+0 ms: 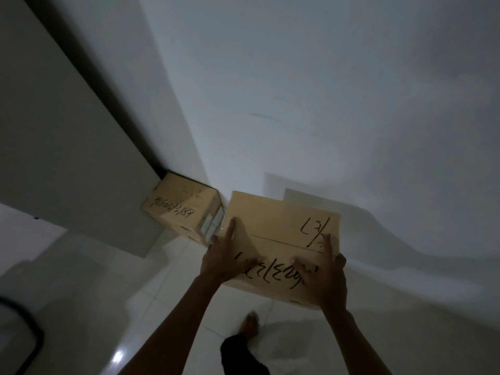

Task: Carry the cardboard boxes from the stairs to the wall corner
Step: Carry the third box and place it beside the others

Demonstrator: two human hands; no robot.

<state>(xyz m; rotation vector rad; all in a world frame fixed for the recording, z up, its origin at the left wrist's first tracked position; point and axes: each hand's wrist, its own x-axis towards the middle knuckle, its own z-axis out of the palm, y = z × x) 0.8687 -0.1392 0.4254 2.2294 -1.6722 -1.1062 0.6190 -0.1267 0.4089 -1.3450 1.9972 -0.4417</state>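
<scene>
I hold a cardboard box with black handwriting on its top, in front of me and above the floor. My left hand grips its left side, fingers spread over the top. My right hand grips its right near corner. A second cardboard box, also marked with black writing, sits on the floor in the wall corner, just left of the held box. The two boxes nearly touch at their near edges.
A white wall rises behind the boxes and a grey wall stands to the left. The floor is glossy white tile. My bare foot steps below the box. A dark rounded object lies bottom left.
</scene>
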